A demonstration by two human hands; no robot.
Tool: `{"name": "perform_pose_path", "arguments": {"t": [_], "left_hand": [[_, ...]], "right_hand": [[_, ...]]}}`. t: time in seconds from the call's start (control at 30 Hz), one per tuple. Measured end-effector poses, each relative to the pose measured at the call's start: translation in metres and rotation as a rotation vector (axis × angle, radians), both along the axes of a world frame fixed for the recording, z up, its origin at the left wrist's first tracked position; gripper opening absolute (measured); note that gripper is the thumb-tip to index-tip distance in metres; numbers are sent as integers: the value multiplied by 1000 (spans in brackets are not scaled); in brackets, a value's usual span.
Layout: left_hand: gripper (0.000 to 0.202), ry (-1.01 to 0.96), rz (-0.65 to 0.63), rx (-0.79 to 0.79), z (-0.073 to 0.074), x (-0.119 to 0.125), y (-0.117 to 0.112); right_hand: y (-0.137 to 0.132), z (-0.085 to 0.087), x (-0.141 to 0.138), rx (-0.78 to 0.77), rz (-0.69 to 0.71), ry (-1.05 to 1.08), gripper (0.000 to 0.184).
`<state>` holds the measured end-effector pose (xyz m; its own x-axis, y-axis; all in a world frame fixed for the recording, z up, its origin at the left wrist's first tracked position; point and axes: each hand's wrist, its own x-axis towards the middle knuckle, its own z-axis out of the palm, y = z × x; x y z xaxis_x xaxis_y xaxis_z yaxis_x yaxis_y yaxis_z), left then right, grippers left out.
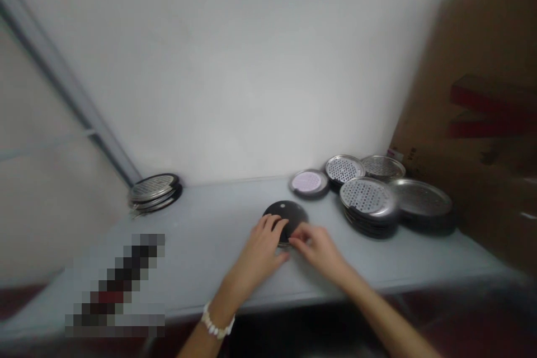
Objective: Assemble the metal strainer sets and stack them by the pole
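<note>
A black round disc (288,217) is being worked at right here, with both hands on its near edge, and a small hole is showing near its far rim. The fingers of the left hand (258,254) are being curled over the disc, slightly spread, while a beaded bracelet (217,321) is being worn on that wrist. The fingers of the right hand (319,250) are being brought close together at the disc's right-hand edge, though whether a firm grip is being taken by either hand cannot be told. The disc is being kept over the grey tabletop (210,268), between the hands and the wall. To the near left, an object is being hidden by a pixelated patch (115,285). Further along, a perforated metal plate with a pale insert (308,183) is being shown beside stacks of perforated metal plates (367,197), and a plainer metal pan (420,198) is being seen at their right. A small stack of plates (153,191) is being kept far left, against the white wall (235,67), with a cardboard box (474,123) being propped at far right.
</note>
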<state>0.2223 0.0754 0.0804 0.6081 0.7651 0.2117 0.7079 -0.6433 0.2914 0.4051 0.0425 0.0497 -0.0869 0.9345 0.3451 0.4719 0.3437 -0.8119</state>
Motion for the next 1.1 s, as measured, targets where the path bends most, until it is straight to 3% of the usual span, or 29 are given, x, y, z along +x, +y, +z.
{"name": "perform_pose_path", "arguments": {"t": [0.13,0.3,0.43,0.53,0.67,0.77,0.93,1.0,1.1], "left_hand": [[58,-11,-73,12,-4,7,1],[58,-8,-87,88,11,6,-1],[46,11,-46,180,20,1,-6],[31,-82,88,229,21,-11,-2],[25,-376,454,194,23,-53,31],[26,-809,746,-71,32,-102,69],[24,-988,978,-100,67,-185,118],[26,-1025,1041,-53,83,-206,127],[37,-1044,1024,65,97,-220,131]], "right_hand": [[-13,15,-8,117,89,7,11],[-22,25,-11,237,109,12,10],[-24,30,-9,262,97,40,10],[-26,35,-4,247,84,50,14],[-26,37,9,218,44,-2,13],[-23,35,18,208,26,-44,15],[-22,32,21,206,37,-86,15],[-23,33,20,206,49,-91,15],[-24,35,19,196,46,-94,15]]}}
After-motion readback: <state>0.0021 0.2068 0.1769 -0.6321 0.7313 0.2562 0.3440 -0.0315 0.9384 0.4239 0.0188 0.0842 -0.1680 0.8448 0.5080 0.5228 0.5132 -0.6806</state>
